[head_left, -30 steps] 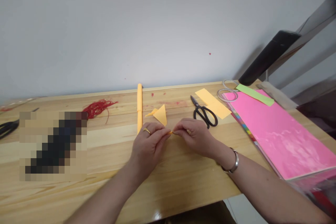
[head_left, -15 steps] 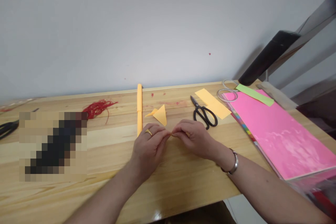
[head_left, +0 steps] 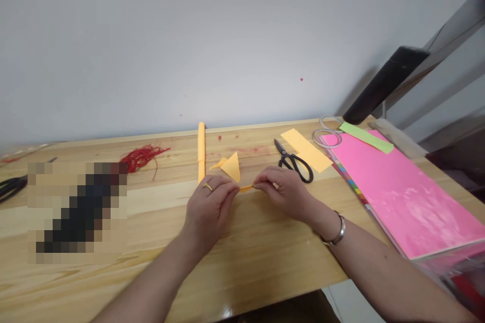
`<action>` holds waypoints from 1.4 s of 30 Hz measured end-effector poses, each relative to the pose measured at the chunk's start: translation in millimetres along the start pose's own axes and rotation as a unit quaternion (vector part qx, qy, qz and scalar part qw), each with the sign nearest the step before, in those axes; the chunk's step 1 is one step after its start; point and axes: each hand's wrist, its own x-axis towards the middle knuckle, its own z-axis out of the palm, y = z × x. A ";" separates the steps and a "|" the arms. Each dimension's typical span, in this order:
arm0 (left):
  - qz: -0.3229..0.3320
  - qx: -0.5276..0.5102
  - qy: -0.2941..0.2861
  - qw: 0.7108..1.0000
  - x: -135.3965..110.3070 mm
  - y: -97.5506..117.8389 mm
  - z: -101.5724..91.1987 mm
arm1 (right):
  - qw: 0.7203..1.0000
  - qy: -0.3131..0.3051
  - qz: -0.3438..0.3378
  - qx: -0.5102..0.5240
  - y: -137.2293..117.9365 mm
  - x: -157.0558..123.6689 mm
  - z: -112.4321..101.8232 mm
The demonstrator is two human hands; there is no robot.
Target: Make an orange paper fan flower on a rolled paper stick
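Observation:
A thin orange paper strip (head_left: 246, 188) stretches between my two hands, low over the wooden table. My left hand (head_left: 210, 204), with a gold ring, pinches its left end. The right end is between the thumb and fingers of my right hand (head_left: 282, 193), which has a silver bangle at the wrist. Just beyond the strip lies a folded orange paper piece (head_left: 231, 166). An orange paper tube (head_left: 201, 144) lies past my left hand, which covers its near end. Black-handled scissors (head_left: 293, 161) lie beyond my right hand, partly covered by it.
Two orange paper rectangles (head_left: 308, 150) lie behind the scissors. On the right are pink sheets (head_left: 401, 192) with a green strip (head_left: 367, 137) on top and white rings (head_left: 327, 138) beside. A tangle of red thread (head_left: 142, 158) and a blurred-out dark object (head_left: 78, 212) are on the left.
My hands have drawn apart, the left one moving left and the right one slightly right. More of the orange strip now shows between the fingertips.

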 end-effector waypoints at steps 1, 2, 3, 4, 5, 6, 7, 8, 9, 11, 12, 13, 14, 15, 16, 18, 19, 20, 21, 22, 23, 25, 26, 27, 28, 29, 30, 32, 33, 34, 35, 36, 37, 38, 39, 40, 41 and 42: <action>-0.002 0.002 0.001 1.000 0.4 -0.4 -0.4 | 1.000 0.002 0.004 0.001 0.4 0.2 -0.3; -0.005 0.005 0.001 1.000 0.7 -0.9 -0.8 | 1.000 0.004 0.009 0.001 0.9 0.5 -0.6; -0.008 0.008 0.001 1.000 0.9 -1.4 -1.1 | 1.000 0.006 0.013 0.000 1.5 0.9 -0.9; -0.012 0.012 0.001 1.000 1.0 -2.0 -1.4 | 1.000 0.007 0.018 -0.002 2.2 1.3 -1.2; -0.015 0.014 0.001 1.000 1.1 -2.6 -1.5 | 1.000 0.009 0.022 -0.005 2.9 1.8 -1.6; -0.018 0.016 0.001 1.000 1.1 -3.3 -1.7 | 1.000 0.010 0.025 -0.007 3.6 2.2 -2.1; -0.021 0.017 0.002 1.000 1.1 -3.9 -1.8 | 1.000 0.011 0.025 -0.008 4.3 2.5 -2.5; -0.025 0.016 0.003 1.000 0.9 -4.3 -1.9 | 1.000 0.012 0.023 -0.009 5.0 2.7 -3.0; -0.030 0.013 0.003 0.999 0.8 -4.6 -2.2 | 1.000 0.013 0.021 -0.009 5.8 2.9 -3.5; -0.052 0.002 0.005 0.999 0.3 -4.3 -3.2 | 1.000 0.020 0.016 -0.012 7.3 2.9 -4.4; -0.071 -0.007 0.006 0.997 0.1 -3.8 -4.0 | 0.999 0.026 0.015 -0.014 8.0 2.9 -4.9; -0.099 -0.019 0.005 0.995 -0.1 -3.0 -4.8 | 0.999 0.036 0.014 -0.014 8.8 2.9 -5.3; -0.138 -0.036 0.005 0.990 -0.1 -2.0 -5.6 | 0.999 0.046 0.014 -0.014 9.4 2.9 -5.7; -0.187 -0.062 0.004 0.980 0.1 -0.9 -6.2 | 0.998 0.058 0.014 -0.013 10.0 2.9 -6.1; -0.243 -0.100 0.001 0.965 0.6 0.3 -6.6 | 0.997 0.069 0.012 -0.011 10.4 2.8 -6.3; -0.353 -0.211 -0.007 0.911 2.1 2.5 -6.6 | 0.996 0.085 0.005 -0.006 10.5 2.6 -6.4; -0.398 -0.279 -0.011 0.874 3.2 3.3 -6.3 | 0.996 0.090 -0.003 -0.002 10.3 2.3 -6.1; -0.432 -0.349 -0.016 0.832 4.3 3.8 -5.9 | 0.996 0.091 -0.013 0.001 9.9 1.9 -5.7; -0.457 -0.412 -0.021 0.788 5.3 4.0 -5.5 | 0.996 0.090 -0.026 0.003 9.4 1.5 -5.2; -0.477 -0.465 -0.029 0.745 6.3 3.8 -5.2 | 0.995 0.087 -0.042 0.002 8.8 1.1 -4.7; -0.497 -0.506 -0.039 0.704 7.1 3.3 -5.1 | 0.995 0.083 -0.059 -0.001 8.1 0.7 -4.2; -0.533 -0.548 -0.072 0.641 8.0 2.1 -5.4 | 0.992 0.076 -0.098 -0.017 6.8 -0.1 -3.3; -0.548 -0.556 -0.096 0.617 8.3 1.6 -5.8 | 0.990 0.075 -0.115 -0.027 6.3 -0.5 -3.0; -0.560 -0.561 -0.121 0.597 8.4 1.3 -6.3 | 0.988 0.073 -0.131 -0.037 6.1 -0.9 -2.7; -0.568 -0.565 -0.142 0.582 8.4 1.3 -6.9 | 0.986 0.069 -0.143 -0.045 6.0 -1.2 -2.4; -0.572 -0.568 -0.156 0.571 8.5 1.6 -7.5 | 0.985 0.065 -0.152 -0.049 6.0 -1.5 -2.1; -0.574 -0.570 -0.163 0.565 8.6 2.2 -8.0 | 0.984 0.061 -0.157 -0.050 6.3 -1.9 -1.8; -0.576 -0.571 -0.159 0.563 8.9 3.5 -8.8 | 0.984 0.054 -0.161 -0.048 6.9 -2.5 -1.2; -0.577 -0.568 -0.154 0.566 9.1 4.0 -8.9 | 0.985 0.051 -0.160 -0.047 7.2 -2.7 -1.0; -0.578 -0.563 -0.150 0.571 9.1 4.4 -8.9 | 0.985 0.049 -0.158 -0.046 7.4 -2.9 -0.9; -0.578 -0.557 -0.149 0.577 9.0 4.6 -8.7 | 0.986 0.047 -0.156 -0.044 7.4 -3.0 -0.8; -0.577 -0.551 -0.148 0.584 8.7 4.6 -8.4 | 0.987 0.041 -0.151 -0.041 7.3 -2.9 -0.8; -0.574 -0.545 -0.148 0.593 8.2 4.4 -7.9 | 0.988 0.031 -0.145 -0.036 7.0 -2.7 -0.8; -0.571 -0.539 -0.149 0.601 7.6 4.0 -7.3 | 0.990 0.020 -0.138 -0.028 6.6 -2.4 -0.7; -0.567 -0.533 -0.151 0.610 7.0 3.7 -6.7 | 0.991 0.009 -0.129 -0.018 6.1 -2.0 -0.6; -0.563 -0.526 -0.152 0.619 6.4 3.3 -6.3 | 0.993 -0.001 -0.119 -0.007 5.5 -1.5 -0.3; -0.560 -0.519 -0.153 0.628 5.8 3.0 -5.9 | 0.994 -0.007 -0.108 0.005 4.8 -0.9 0.1; -0.557 -0.511 -0.155 0.637 5.4 2.9 -5.7 | 0.995 -0.010 -0.096 0.017 4.0 -0.4 0.6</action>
